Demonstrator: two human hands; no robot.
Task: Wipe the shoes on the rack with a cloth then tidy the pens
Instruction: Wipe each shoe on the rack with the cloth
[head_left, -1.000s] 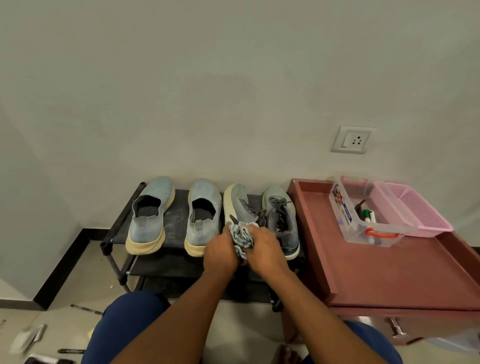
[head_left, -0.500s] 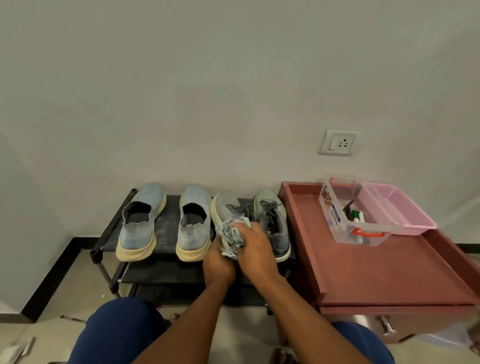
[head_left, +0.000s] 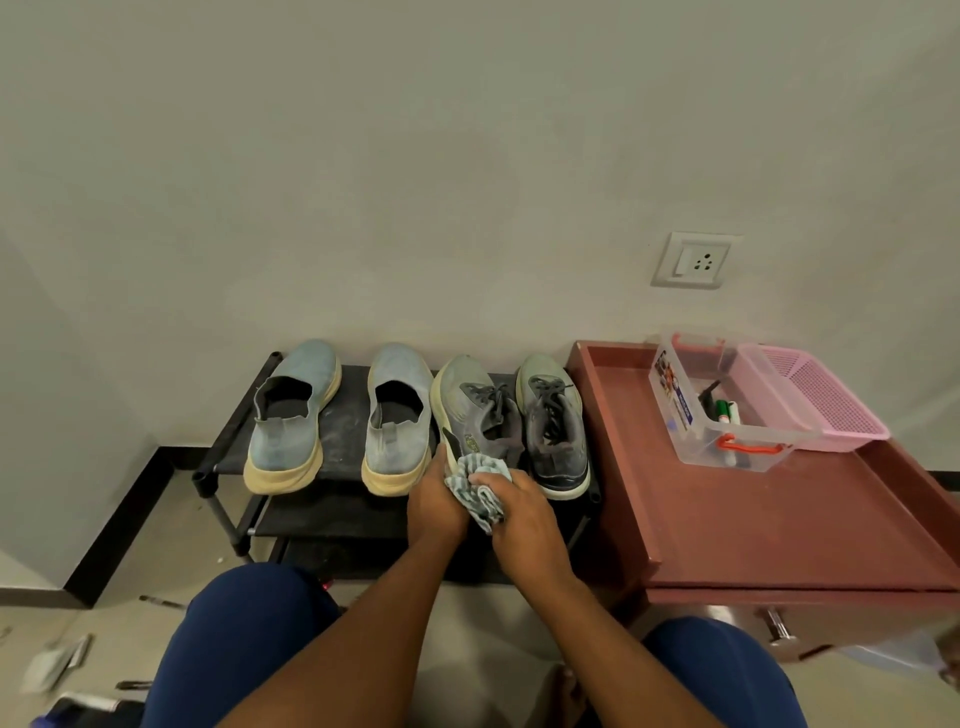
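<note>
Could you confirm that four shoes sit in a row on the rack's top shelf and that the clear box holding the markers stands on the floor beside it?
Not quite: the head view shows the clear box with the markers standing on the reddish-brown table to the right of the rack, not on the floor. The four shoes do sit in a row on the top shelf.

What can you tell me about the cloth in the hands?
The cloth looks like soft fabric, pale blue-grey and white with faint stripes, scrunched into a bunch. It sits at the heel of the grey laced shoe, the third from the left on the black rack, and seems to press against it. The right hand curls round it from the right, and the left hand touches its left side while steadying the shoe. Folds poke out above and below the fingers.
</note>
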